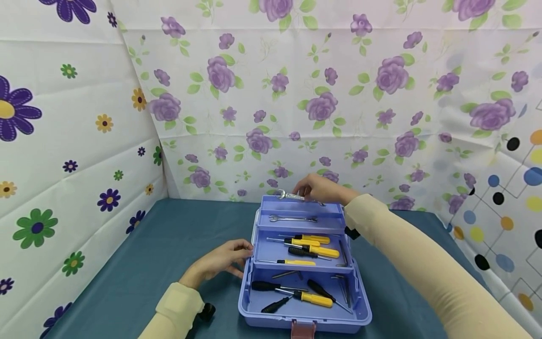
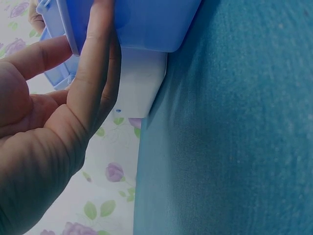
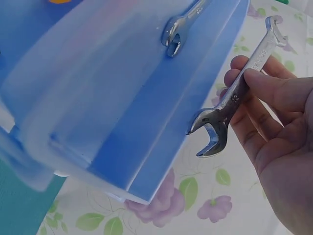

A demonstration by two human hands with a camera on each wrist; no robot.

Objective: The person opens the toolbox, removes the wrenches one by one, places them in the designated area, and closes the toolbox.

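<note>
My right hand [image 1: 319,188] pinches a double open-ended wrench [image 3: 227,105] between thumb and fingers, held over the top tray's back edge. In the right wrist view its larger end points toward the tray. A second wrench [image 1: 293,219] lies in the top tray [image 1: 302,205] of the blue-violet toolbox [image 1: 254,313]. My left hand [image 1: 226,259] rests against the toolbox's left side. In the left wrist view its fingers [image 2: 90,73] are nearly straight along the box wall, with their tips partly out of sight.
The middle tray [image 1: 262,264] holds several yellow-handled screwdrivers [image 1: 326,251] and hex keys [image 1: 343,252]. More screwdrivers [image 1: 315,299] and hex keys lie in the bottom compartment. A brownish latch [image 1: 303,329] is at the front. The box stands on a teal-covered table [image 1: 169,235] before a flowered cloth [image 1: 237,117].
</note>
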